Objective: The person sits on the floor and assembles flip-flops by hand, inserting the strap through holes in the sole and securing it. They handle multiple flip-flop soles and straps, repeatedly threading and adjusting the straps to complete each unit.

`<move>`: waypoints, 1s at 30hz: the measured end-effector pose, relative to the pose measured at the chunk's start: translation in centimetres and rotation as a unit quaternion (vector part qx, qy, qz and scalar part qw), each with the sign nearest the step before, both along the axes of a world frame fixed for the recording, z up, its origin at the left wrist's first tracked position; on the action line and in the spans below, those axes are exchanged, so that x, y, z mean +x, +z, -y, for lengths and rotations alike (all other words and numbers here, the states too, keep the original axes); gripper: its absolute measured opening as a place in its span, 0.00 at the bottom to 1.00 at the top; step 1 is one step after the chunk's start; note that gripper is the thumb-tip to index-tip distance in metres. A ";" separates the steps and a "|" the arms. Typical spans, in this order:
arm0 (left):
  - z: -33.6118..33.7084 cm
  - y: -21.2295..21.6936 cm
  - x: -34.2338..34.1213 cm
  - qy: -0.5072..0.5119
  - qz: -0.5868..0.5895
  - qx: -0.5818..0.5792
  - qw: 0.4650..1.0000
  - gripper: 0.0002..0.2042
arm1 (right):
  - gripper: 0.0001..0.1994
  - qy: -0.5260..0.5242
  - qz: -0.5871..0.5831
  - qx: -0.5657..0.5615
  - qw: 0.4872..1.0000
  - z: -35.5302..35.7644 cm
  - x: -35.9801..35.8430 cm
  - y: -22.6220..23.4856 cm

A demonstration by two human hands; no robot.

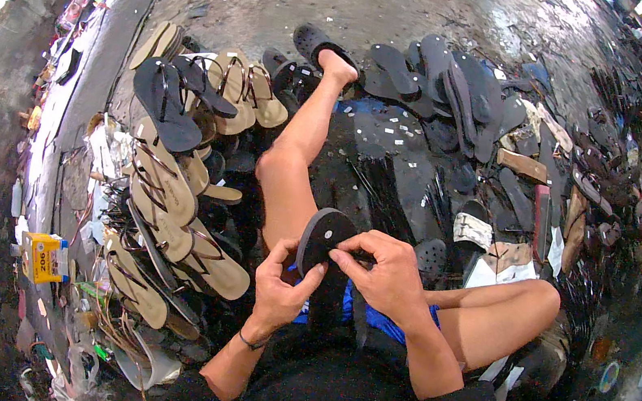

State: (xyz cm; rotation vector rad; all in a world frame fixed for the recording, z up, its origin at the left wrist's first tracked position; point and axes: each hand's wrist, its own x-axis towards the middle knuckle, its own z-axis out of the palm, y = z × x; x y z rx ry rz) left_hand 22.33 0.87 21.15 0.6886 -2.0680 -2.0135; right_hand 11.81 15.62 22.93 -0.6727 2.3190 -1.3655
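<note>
A person sits on the floor with legs spread out. The left hand is wrapped around the lower edge of a black sandal sole and holds it up over the lap. The right hand pinches the front of the same sole, fingers pressed together on a thin black strap that pokes at it. So the sole is in the middle, held by both hands.

This sole does not have its straps fully on yet. On the left side of the floor lie many tan sandals with straps already on, and one black sandal. Near the far edge and the right side lies a heap of bare black soles with no straps. A small yellow box sits at the left edge; I cannot tell what is in it.
</note>
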 end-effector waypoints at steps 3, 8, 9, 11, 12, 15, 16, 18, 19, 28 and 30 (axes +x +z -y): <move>-0.2 0.1 0.3 -0.027 0.010 -0.047 0.998 0.12 | 0.09 -0.003 -0.020 0.012 1.000 -0.5 0.3 -0.1; -0.3 0.0 -0.1 -0.044 0.012 -0.253 0.967 0.10 | 0.11 -0.067 0.010 0.004 0.998 0.4 1.4 -2.0; -0.1 -0.2 -0.3 -0.051 -0.002 -0.267 0.962 0.09 | 0.14 -0.067 0.040 -0.017 0.997 0.6 1.6 -2.5; 0.3 -0.7 -0.3 -0.037 0.077 -0.215 0.973 0.09 | 0.12 -0.023 0.045 -0.051 0.997 0.3 1.9 -3.6; 0.4 -1.1 -0.4 -0.053 0.026 -0.204 0.977 0.09 | 0.10 0.001 0.007 -0.047 0.999 0.2 2.1 -4.0; 0.7 -2.2 -0.1 -0.059 0.018 -0.192 0.979 0.11 | 0.09 -0.026 -0.006 0.001 1.000 -0.3 2.6 -5.0; 0.6 -2.4 -0.2 -0.058 0.021 -0.190 0.980 0.11 | 0.09 -0.029 -0.025 -0.024 0.999 -0.5 2.5 -5.2; 0.4 -2.5 -0.3 -0.066 -0.019 -0.136 0.988 0.12 | 0.09 -0.010 0.039 0.056 0.998 -0.9 2.5 -5.2; 0.4 -2.4 -0.5 -0.065 -0.010 -0.109 0.992 0.12 | 0.10 -0.001 0.064 0.101 0.993 -1.1 2.4 -5.2; -1.0 -2.2 -1.1 -0.123 -0.066 0.110 0.984 0.14 | 0.19 0.088 -0.021 -0.010 0.996 -3.6 1.1 -3.9; -1.2 -3.0 -1.3 -0.138 -0.097 0.052 0.984 0.19 | 0.17 0.080 0.012 0.004 0.997 -4.1 1.0 -3.6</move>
